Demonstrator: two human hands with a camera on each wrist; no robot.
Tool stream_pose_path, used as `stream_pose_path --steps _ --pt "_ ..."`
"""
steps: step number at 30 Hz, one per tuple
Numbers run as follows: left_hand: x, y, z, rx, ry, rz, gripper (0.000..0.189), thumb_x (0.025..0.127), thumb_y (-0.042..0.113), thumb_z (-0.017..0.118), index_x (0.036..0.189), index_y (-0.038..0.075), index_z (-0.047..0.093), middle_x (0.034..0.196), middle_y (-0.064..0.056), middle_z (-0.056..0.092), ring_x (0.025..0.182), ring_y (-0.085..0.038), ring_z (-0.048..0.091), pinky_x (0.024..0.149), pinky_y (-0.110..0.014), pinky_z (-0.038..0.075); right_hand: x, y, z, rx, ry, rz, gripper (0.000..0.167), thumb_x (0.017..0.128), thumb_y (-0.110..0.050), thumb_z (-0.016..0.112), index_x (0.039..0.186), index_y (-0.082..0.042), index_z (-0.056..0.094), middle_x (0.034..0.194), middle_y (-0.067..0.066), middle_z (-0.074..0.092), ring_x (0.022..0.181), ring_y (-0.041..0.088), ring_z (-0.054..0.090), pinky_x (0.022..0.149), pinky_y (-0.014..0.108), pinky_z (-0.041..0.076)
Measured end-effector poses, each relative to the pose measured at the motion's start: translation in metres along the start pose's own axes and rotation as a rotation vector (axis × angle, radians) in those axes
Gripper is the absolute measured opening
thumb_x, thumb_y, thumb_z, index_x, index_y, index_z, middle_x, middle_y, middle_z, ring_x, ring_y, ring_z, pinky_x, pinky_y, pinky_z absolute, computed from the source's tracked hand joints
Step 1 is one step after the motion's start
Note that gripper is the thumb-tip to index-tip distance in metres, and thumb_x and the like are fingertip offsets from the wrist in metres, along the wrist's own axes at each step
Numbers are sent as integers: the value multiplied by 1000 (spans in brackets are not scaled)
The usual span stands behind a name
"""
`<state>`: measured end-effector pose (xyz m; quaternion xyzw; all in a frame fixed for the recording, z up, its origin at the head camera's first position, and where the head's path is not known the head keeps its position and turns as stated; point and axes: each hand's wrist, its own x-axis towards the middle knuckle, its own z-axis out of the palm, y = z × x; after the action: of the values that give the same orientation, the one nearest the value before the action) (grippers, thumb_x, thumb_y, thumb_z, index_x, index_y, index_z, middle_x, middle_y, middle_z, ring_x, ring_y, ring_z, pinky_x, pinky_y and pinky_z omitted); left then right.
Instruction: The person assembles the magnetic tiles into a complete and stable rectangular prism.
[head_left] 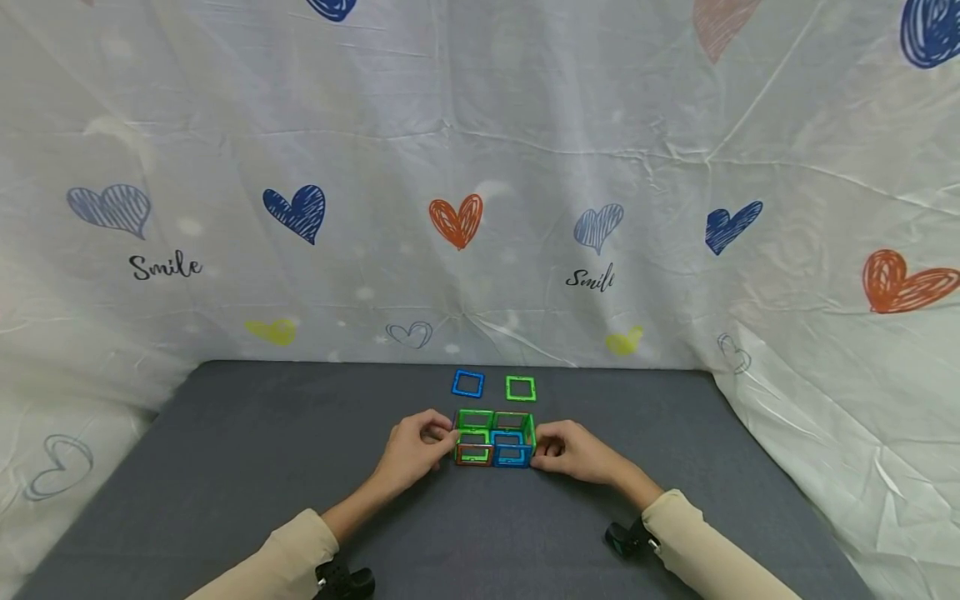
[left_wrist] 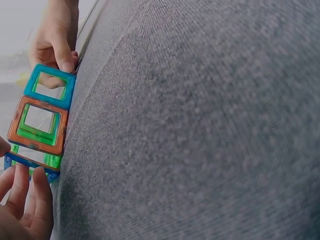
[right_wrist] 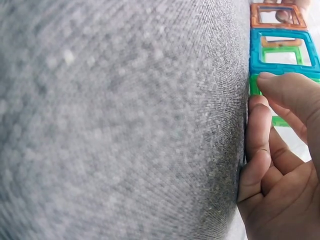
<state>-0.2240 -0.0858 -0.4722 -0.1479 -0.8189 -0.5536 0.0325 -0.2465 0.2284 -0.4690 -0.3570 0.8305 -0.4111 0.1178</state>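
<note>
A low box of square magnetic tiles (head_left: 492,444) lies on the grey cloth between both hands. Its front has an orange tile (left_wrist: 37,125) on the left and a blue tile (right_wrist: 284,51) on the right, with green tiles behind and at the right end. My left hand (head_left: 414,447) holds the left end, thumb at the top edge and fingertips against a blue end tile (left_wrist: 32,162). At the other end, my right hand (head_left: 573,451) grips the green end tile (right_wrist: 254,85), thumb at the front corner and fingers bent low beside it.
Behind the box, a loose blue square tile (head_left: 454,384) and a loose green square tile (head_left: 508,388) lie near the table's far edge. A white curtain (head_left: 510,292) printed with hearts hangs beyond the grey-covered table (head_left: 480,542).
</note>
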Motion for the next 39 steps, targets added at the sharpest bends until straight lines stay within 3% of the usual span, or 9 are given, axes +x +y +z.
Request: stream_pose_path --steps 4,11,15,19,34,39 --pt "0 -2 -1 -7 -17 2 15 96 21 75 100 6 73 83 0 68 56 -19 63 52 -32 54 0 0 0 0 2 -6 18 98 -21 73 94 -4 68 81 -2 67 67 11 61 60 27 51" --pt "-3 -5 -4 -16 -74 -15 26 103 27 65 107 3 73 85 -5 68 76 -25 66 56 -32 57 1 -1 0 -2 1 10 13 98 -16 73 94 -5 69 80 -2 66 67 11 60 60 27 50" --pt "-3 -4 -5 -20 -92 -45 27 104 28 63 107 2 73 86 -5 68 79 -25 66 57 -32 57 1 -3 0 -5 6 12 4 96 -10 73 95 -8 70 81 -2 67 67 12 60 60 27 50" --pt "-1 -4 -5 -27 -106 -66 27 104 27 63 106 2 73 85 -6 69 79 -24 67 57 -32 57 1 -4 0 -13 12 12 6 95 -8 73 99 -12 72 83 -2 68 68 12 61 61 27 50" --pt "-1 3 -6 -82 -102 -122 28 102 26 66 108 0 73 88 -7 70 80 -26 69 59 -35 59 1 -4 -1 -16 9 -31 3 95 -7 73 96 -8 71 82 1 67 68 14 61 60 27 50" --pt "-2 8 -6 -99 -90 -139 27 101 25 67 107 -1 73 89 -8 70 81 -27 70 58 -37 59 1 -4 -1 -15 2 -6 6 96 -10 73 95 -5 70 82 1 67 68 13 61 60 27 50"
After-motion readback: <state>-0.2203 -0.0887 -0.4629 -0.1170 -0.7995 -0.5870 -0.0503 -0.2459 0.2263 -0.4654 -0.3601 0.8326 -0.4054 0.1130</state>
